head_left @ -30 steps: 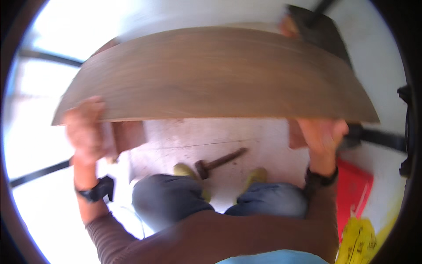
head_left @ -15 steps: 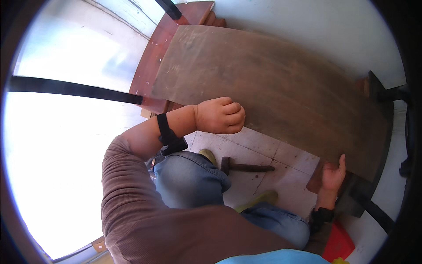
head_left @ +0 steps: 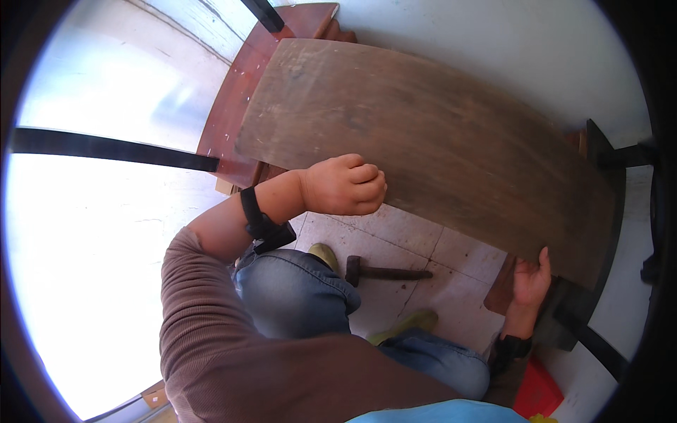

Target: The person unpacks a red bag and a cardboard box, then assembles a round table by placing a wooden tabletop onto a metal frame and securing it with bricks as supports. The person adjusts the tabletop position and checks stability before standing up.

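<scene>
A wide brown wooden board (head_left: pixel 395 106) lies flat before me, across two end supports. My left hand (head_left: pixel 345 185) is closed in a fist at the middle of its near edge, knuckles up. Whatever that fist may hold is hidden. My right hand (head_left: pixel 532 280) grips the board's near edge close to the right end. Its thumb lies at the rim, and its fingers go out of sight beneath the wood.
On the tiled floor (head_left: pixel 395 229) between my feet lies a hammer (head_left: pixel 391 273) with a dark wooden handle. A red-brown bench (head_left: pixel 236 116) with black posts supports the left end. Black metal bars (head_left: pixel 592 342) stand at right, near a red object (head_left: pixel 539 388). A pale wall (head_left: pixel 508 49) runs behind.
The whole view has shifted slightly to the left. Both hands keep about the same places and shapes against the board.
</scene>
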`<state>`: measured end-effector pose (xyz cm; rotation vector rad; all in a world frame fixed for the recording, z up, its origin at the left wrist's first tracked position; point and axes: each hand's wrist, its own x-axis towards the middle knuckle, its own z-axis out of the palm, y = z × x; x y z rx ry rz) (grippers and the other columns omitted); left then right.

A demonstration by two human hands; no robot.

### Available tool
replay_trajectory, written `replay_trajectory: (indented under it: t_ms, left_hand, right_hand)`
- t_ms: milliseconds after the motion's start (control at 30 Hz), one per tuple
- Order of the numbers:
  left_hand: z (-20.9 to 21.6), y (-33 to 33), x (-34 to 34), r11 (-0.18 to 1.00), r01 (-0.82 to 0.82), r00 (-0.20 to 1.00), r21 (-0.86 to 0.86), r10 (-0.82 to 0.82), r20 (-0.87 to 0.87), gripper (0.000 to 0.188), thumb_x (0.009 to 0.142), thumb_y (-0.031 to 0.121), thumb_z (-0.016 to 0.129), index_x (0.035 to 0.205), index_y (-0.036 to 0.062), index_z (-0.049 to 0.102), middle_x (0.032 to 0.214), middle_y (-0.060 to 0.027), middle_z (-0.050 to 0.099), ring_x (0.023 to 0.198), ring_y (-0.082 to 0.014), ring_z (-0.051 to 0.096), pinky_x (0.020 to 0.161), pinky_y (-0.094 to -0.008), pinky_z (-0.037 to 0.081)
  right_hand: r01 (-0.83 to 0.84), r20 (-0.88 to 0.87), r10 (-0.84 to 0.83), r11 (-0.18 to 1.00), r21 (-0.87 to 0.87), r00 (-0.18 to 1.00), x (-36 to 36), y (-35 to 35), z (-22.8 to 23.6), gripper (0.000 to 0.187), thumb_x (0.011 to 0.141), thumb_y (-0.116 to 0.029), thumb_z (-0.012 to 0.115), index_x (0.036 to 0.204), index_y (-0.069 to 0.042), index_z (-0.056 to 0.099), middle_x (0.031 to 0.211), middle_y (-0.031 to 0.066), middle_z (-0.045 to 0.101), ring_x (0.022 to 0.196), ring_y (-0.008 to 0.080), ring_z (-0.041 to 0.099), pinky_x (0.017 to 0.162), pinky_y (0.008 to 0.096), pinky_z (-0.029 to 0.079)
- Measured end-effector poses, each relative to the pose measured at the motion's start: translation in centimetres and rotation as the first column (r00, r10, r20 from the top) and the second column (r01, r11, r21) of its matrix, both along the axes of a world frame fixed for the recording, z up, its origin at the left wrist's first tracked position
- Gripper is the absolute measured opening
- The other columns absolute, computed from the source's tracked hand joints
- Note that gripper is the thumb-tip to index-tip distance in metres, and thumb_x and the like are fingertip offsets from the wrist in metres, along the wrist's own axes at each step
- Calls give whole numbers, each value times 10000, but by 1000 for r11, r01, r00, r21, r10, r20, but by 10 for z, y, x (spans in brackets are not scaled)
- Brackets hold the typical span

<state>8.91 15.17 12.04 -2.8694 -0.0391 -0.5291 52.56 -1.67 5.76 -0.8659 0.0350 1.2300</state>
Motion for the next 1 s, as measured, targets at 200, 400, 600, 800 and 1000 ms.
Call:
replay_trajectory:
  t_ms: [200,400,600,800,1000]
  left_hand:
    - [0,2,-4,1000,-30,1000,-8,30,-2,188,754,141,650,931,79,627,988,-68,582,887,-207,560,655,-312,453]
    - [2,8,-4,993,-92,995,-69,89,-35,290,659,34,699,945,24,652,1047,-141,614,824,-269,592,643,-382,477]
    - [3,5,-11,988,-127,988,-89,118,-102,331,650,18,693,971,-24,625,1052,-159,582,905,-315,572,692,-436,493]
    - [-1,0,-19,952,-247,969,-183,241,-52,352,620,3,692,958,-26,595,1021,-151,557,896,-341,560,704,-443,491]
    - [-6,2,-19,941,-225,973,-253,232,-4,393,596,-71,635,980,-7,580,1026,-150,549,876,-350,554,701,-440,490]
  right_hand:
    - [-69,-138,73,997,32,988,-9,-2,0,396,946,-89,562,1322,-2,475,1334,151,538,1221,301,518,1038,453,446]
    - [-31,-114,34,999,31,993,-26,9,-1,355,895,-44,618,1241,-76,544,1207,79,601,1138,235,567,926,437,518]
    - [-146,-128,160,983,108,979,-35,16,25,346,917,-72,609,1255,-74,530,1225,75,596,1107,231,590,915,430,522]
    - [-247,-143,267,959,141,953,-43,15,23,345,930,-97,601,1264,-61,526,1246,82,591,1111,235,597,930,433,519]
    - [-272,-101,292,946,176,951,-42,18,22,349,932,-95,593,1271,-53,522,1247,92,589,1113,239,598,926,449,530]
